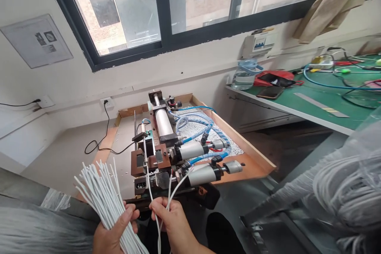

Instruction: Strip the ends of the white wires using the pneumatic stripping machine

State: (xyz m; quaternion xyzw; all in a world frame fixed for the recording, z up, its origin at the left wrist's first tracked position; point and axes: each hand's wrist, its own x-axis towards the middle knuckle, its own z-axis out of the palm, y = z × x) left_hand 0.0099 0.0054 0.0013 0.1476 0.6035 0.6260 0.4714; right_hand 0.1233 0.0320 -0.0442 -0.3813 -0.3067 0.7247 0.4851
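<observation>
A thick bundle of white cables is gripped in my left hand, its cut ends fanning up and to the left. Close beside it, my right hand pinches a few single white cables between thumb and fingers. One of these cables runs up to the front of a pneumatic machine with silver cylinders and brown blocks; whether its tip is inside a slot I cannot tell. The other cable ends stick up near the front cylinder.
Blue air hoses curl behind the cylinders inside a low wooden border, over white scraps. On the right, a green table carries a water jug, phones and wires. Wrapped cable coils stand at lower right.
</observation>
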